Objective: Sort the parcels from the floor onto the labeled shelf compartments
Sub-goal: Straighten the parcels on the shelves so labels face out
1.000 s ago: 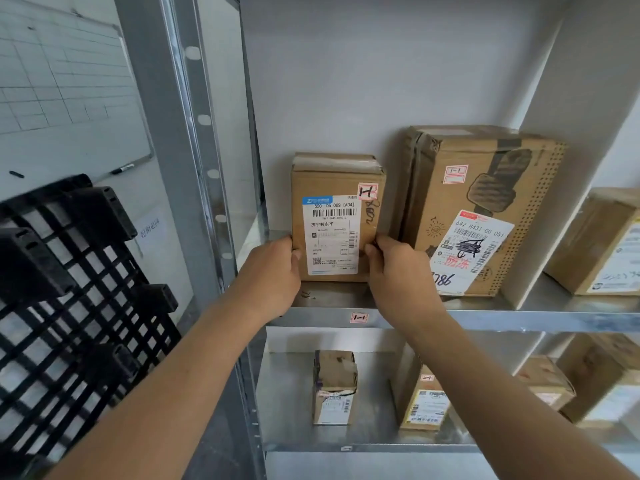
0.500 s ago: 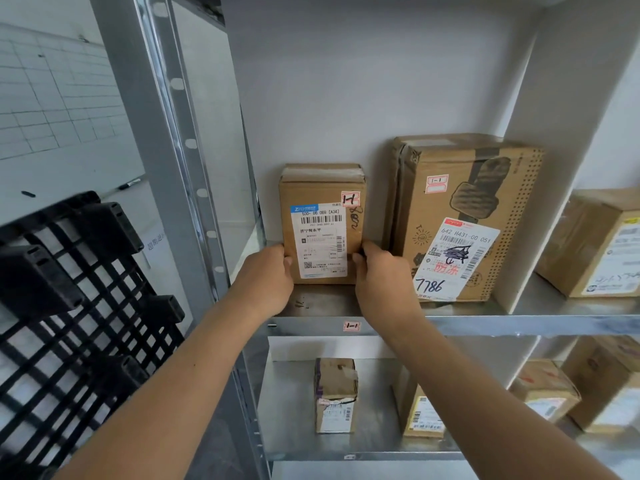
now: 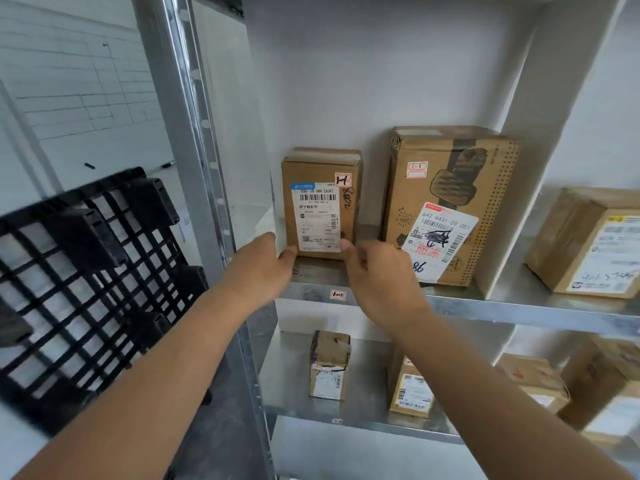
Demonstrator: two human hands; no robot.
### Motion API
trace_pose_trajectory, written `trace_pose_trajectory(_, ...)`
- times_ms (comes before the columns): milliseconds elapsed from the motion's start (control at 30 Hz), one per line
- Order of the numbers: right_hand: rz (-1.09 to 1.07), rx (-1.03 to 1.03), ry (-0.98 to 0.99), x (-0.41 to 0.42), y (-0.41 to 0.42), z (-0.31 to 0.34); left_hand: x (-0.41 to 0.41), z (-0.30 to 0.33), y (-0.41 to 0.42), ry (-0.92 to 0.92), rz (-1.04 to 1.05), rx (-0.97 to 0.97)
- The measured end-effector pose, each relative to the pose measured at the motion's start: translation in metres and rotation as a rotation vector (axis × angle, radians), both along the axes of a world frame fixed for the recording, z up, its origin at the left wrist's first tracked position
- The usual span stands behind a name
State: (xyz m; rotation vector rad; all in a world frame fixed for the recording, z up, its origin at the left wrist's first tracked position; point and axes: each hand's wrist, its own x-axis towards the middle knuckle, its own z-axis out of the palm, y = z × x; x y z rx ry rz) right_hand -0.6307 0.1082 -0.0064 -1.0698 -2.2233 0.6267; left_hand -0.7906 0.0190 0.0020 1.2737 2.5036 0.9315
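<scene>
A small brown parcel (image 3: 322,202) with a white shipping label stands upright on the metal shelf (image 3: 519,306), above the red tag "1-1" (image 3: 337,294) on the shelf's front edge. My left hand (image 3: 263,268) reaches in from the left, and its fingertips touch the parcel's lower left corner. On the other side, my right hand (image 3: 377,271) has loosely bent fingers, with its fingertips against the lower right corner of the label. Neither hand wraps round the box.
A larger parcel (image 3: 450,202) stickered "1-1" stands just right of the small one, against a white divider (image 3: 519,168). Another parcel (image 3: 588,244) lies beyond it. Several boxes (image 3: 329,365) stand on the lower shelf. A black plastic pallet (image 3: 86,271) leans left of the shelf post (image 3: 194,133).
The small parcel has slid deeper onto the shelf. Both hands have come off its sides and drawn back to its front lower corners.
</scene>
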Motion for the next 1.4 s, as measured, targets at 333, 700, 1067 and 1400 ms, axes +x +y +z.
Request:
trace_pose_trajectory(333,-0.127,0.076,0.042,0.074,-0.034,0.017,0.057,0.027,-0.019,0.008,-0.309,0.096)
trace_pose_trajectory(700,-0.228,0.120,0.040,0.144,-0.027,0.024,0.103,0.022,0.005,0.023,-0.393,0.035)
trace_pose_trajectory(1067,-0.045,0.169,0.024,0.155,0.012,0.011,0.142,0.009,0.025,0.014,-0.243,0.065)
trace_pose_trajectory(1400,-0.137,0.086,0.006,0.140,0.035,0.015,0.123,0.005,0.057,0.025,-0.236,0.109)
